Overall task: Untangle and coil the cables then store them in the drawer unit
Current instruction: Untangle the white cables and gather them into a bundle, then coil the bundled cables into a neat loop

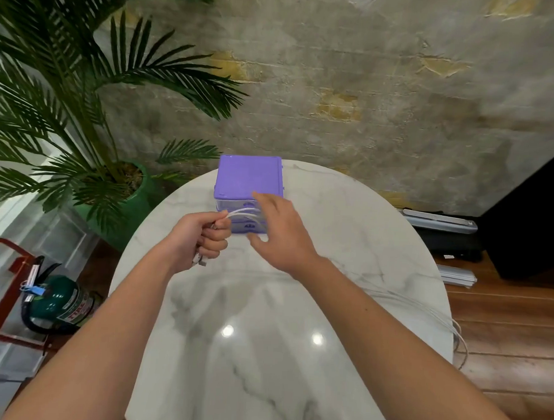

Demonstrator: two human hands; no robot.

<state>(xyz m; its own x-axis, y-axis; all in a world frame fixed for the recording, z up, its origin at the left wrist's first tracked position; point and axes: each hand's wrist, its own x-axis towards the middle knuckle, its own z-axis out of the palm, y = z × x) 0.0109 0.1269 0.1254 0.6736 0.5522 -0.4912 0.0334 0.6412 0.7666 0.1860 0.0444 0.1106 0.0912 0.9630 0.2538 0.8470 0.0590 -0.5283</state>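
Note:
A purple drawer unit [248, 177] stands at the far side of the round marble table [347, 244]. My left hand [201, 238] grips a bunch of white cable [242, 212] in a fist just in front of the unit, with plug ends sticking out below the fist. The cable loops run from the fist to my right hand [281, 232], which hovers with spread fingers in front of the drawers and partly hides them. More thin white cable [424, 306] trails over the table's right edge and hangs down.
A potted palm in a green pot [123, 203] stands left of the table. A green fire extinguisher [59, 305] in a red stand sits on the floor at the lower left. Dark equipment [446, 230] lies on the wooden floor at the right.

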